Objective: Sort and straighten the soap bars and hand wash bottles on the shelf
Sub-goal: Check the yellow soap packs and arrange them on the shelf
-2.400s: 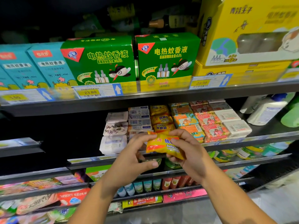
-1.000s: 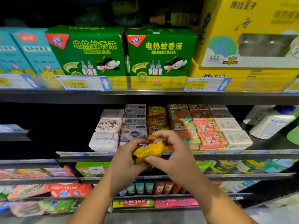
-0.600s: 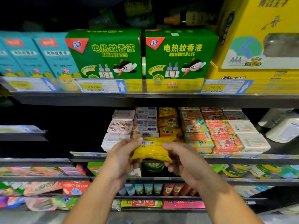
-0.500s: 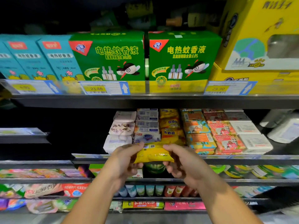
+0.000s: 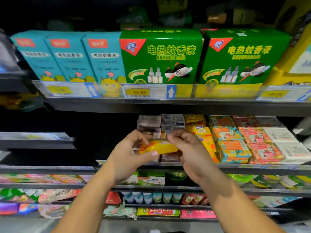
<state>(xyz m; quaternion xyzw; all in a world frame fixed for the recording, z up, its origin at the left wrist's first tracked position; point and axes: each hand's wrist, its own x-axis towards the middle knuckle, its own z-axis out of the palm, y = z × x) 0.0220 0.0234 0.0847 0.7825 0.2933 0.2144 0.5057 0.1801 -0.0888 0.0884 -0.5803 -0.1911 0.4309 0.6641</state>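
In the head view, at centre frame, the left hand [image 5: 133, 153] and right hand [image 5: 188, 148] are close together. Both pinch a yellow plastic-wrapped soap bar [image 5: 158, 147], held in the air just in front of the grey metal shelf [image 5: 244, 167]. Behind them, at centre right, the stacked soap packs [image 5: 232, 148] already stand in fairly neat columns. This bar is not yet placed; it likely belongs with the yellow column [image 5: 198, 130] just right of the hands. The hand wash bottles barely show at the right edge, so their order cannot be judged.
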